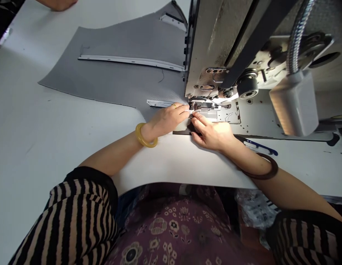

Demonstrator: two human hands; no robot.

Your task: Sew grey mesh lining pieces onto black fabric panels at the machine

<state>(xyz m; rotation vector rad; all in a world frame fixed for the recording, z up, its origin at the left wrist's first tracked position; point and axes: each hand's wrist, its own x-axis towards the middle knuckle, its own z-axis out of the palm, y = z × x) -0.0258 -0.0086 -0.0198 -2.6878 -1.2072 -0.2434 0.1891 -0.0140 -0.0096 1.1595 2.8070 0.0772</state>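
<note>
Head view. Both hands meet at the presser foot of the sewing machine.

Left hand: lies flat on the grey fabric, palm down, fingers close together and pointing right toward the foot; fingertips touch a small white strip just beside the foot. Whether they pinch it or only press it down, I cannot tell. Yellow bangle on the wrist.

Right hand: comes in from the right, fingers loosely curled, index finger and thumb stretched toward the foot from the near side, touching the work at the dark edge of the piece. Pinch or press: cannot tell. Brown bangle on the forearm.

Key relation: the fabric lies to the left of and beyond the hands, its near-right corner tucked under the foot. Its long axis runs left to right across the white table. The left hand is nearer the bulk of it; the right hand is nearer the needle plate.

A long white strip sewn on the fabric also runs left to right, ending at the machine body.

Another person's hand rests at the far table edge, well apart.
</note>
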